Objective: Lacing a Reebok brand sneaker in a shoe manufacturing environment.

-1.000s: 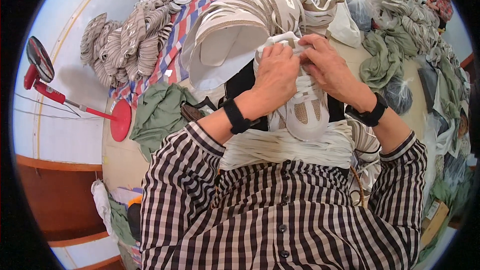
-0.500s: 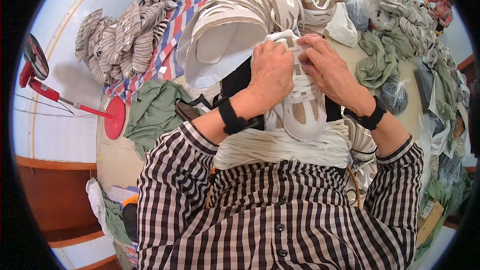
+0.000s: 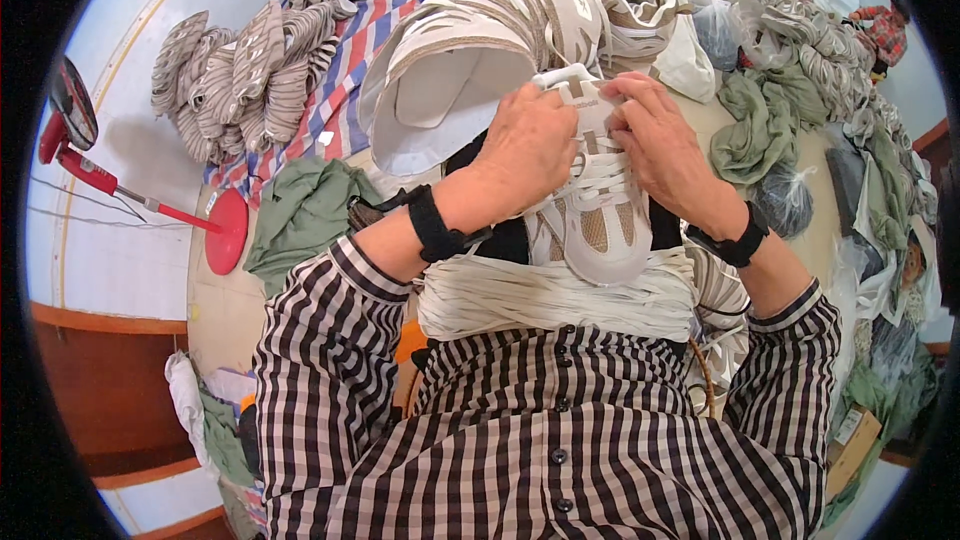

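Note:
A beige and white sneaker [image 3: 606, 236] sits in front of me on my lap, toe toward me, with white laces crossed over its lower part. My left hand [image 3: 530, 143] is closed at the left edge of the lacing, fingers curled in a pinch. What its fingertips hold is hidden. On the other side my right hand [image 3: 660, 145] grips the sneaker's upper, with bent fingers at the eyelet row near the tongue. Across my lap, below the toe, lies a thick bundle of white shoelaces [image 3: 555, 302].
Just beyond my hands lies a stack of beige shoe uppers [image 3: 470, 25]. More uppers [image 3: 245, 80] lie on a striped sheet at left, near a red fan [image 3: 228, 230]. Green cloth [image 3: 310, 215] lies on the floor. Bags and uppers [image 3: 815, 45] fill the right side.
My left hand has shifted slightly left, its forearm moving outward and uncovering more of the sneaker's lacing. My right hand stays at the eyelets, almost unmoved.

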The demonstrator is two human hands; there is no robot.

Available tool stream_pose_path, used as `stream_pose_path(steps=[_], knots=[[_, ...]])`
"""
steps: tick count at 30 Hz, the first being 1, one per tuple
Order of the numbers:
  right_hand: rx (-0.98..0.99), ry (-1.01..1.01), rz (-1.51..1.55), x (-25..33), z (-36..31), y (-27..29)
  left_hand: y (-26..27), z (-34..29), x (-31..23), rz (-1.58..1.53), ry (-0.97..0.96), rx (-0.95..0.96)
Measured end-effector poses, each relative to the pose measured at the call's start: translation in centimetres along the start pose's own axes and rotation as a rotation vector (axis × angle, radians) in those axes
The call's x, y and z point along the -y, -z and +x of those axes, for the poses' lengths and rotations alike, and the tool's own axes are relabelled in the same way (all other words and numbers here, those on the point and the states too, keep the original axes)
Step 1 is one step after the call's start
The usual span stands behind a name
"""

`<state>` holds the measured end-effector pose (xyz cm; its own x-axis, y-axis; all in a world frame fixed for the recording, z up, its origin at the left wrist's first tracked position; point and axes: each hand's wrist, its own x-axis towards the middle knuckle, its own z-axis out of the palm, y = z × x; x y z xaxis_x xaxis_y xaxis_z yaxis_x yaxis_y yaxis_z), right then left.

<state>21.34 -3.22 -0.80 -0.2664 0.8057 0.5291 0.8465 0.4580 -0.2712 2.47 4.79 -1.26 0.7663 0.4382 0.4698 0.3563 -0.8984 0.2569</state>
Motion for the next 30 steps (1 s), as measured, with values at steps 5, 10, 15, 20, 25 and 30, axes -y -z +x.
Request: stream_pose_path(steps=[5,10,15,20,25,30], knots=[[-0.016,0.051,0.043,-0.3,0.0,0.0,-1.7,0.3,-1.4,0.117,-0.020,-0.116],[0.049,0.050,0.060,-0.4,0.2,-0.1,-2.1,0.3,-1.2,0.076,-0.029,-0.145],[0.107,0.034,-0.097,0.0,0.4,-0.3,-1.2,0.3,-0.7,0.031,-0.039,-0.099],[0.041,0.080,-0.123,0.0,0.2,0.8,-0.1,-0.1,0.4,-0.096,0.022,-0.078],[-0.186,0.018,-0.212,-0.8,-0.1,4.1,-0.1,-0.1,-0.1,-0.068,0.050,-0.102],[-0.105,-0.115,0.084,0.2,-0.8,3.3,-0.5,0.6,0.1,-0.113,0.066,-0.032]])
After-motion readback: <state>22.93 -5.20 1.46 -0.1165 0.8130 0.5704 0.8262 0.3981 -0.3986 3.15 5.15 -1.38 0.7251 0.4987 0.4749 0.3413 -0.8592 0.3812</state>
